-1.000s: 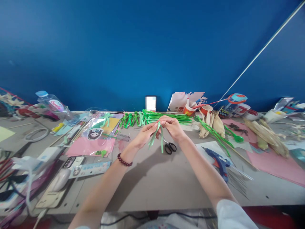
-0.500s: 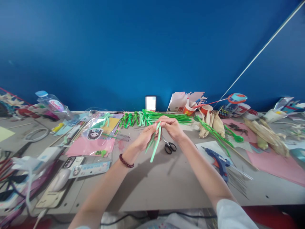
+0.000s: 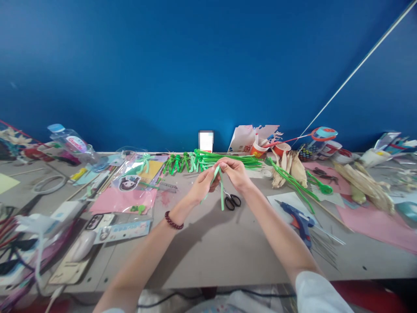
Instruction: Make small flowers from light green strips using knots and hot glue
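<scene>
Light green pipe cleaners [image 3: 222,199] are pinched between my two hands above the middle of the table. My left hand [image 3: 202,187], with a dark red bead bracelet at the wrist, closes on them from the left. Its fingers meet those of my right hand [image 3: 236,174], which pinches the same strands near their upper end. One strand hangs straight down, while another slants down behind my left hand, partly hidden. Black-handled scissors [image 3: 233,201] lie just beyond and below my right hand. Behind my hands is a bundle of green stems [image 3: 241,161] with twisted green pipe-cleaner pieces [image 3: 185,162] at its left.
A blue glue gun [image 3: 301,221] lies on the right, near dried corn husks [image 3: 298,171] and pink paper [image 3: 374,228]. At the left are a plastic bag [image 3: 128,174], a power strip [image 3: 73,265] and a bottle [image 3: 73,141]. A phone [image 3: 206,141] leans against the blue wall.
The hanging strand has swung right and now points straight down beside the scissors. Another strand has shifted partly behind my left hand. Both hands have barely moved.
</scene>
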A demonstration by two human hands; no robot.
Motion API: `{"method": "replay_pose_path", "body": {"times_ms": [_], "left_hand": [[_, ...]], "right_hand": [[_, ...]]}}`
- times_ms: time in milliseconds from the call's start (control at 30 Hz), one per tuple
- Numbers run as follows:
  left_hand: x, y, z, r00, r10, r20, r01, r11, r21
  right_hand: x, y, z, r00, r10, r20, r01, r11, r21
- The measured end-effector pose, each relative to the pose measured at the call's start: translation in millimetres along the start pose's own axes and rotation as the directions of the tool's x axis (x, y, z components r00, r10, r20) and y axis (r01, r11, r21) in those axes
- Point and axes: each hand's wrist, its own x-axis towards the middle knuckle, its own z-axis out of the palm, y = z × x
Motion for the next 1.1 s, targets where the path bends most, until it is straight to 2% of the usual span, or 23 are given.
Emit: {"method": "replay_pose_path", "body": {"times_ms": [167,333,433,533,667,767,900,1100], "left_hand": [[0.3,-1.3,-2.5,0.991,0.114,-0.066,-0.107,0.989,0.099],[-1.8,2.1,-6.3,1.0,0.016,0.005,-0.016,0.992,0.124],[-3.2,5.2,-4.2,0.998,-0.025,0.049,0.023,0.999,0.04],[-3.8,7.6,-0.1,0.996,-0.006,0.091,0.01,0.999,-0.039],[-5.1,8.1,1.4,0.981,-0.052,0.189,0.072,0.992,-0.099],[-6.5,7.3,-1.0,0.971,-0.088,0.224,0.115,0.988,-0.107],[-5.6,6.2,-4.0,0.975,-0.058,0.216,0.075,0.994,-0.074],[1.3,-1.0,-7.8,0.983,-0.032,0.179,0.032,0.999,0.003]], "right_hand": [[1.0,3.3,-4.5,0.999,0.023,0.038,-0.025,0.999,0.038],[0.5,2.1,-4.7,0.995,0.091,0.047,-0.095,0.991,0.094],[-0.4,0.1,-4.8,0.991,0.106,0.083,-0.116,0.985,0.126],[-1.1,-0.8,-5.3,0.978,0.151,0.142,-0.171,0.976,0.139],[-0.5,-0.3,-6.2,0.991,0.12,0.063,-0.127,0.985,0.117],[0.3,-1.1,-7.0,0.99,0.118,0.082,-0.128,0.984,0.121],[0.5,-4.7,-7.9,0.982,0.121,0.147,-0.137,0.985,0.104],[0.4,-8.1,-6.2,0.993,0.065,0.1,-0.061,0.997,-0.036]]}}
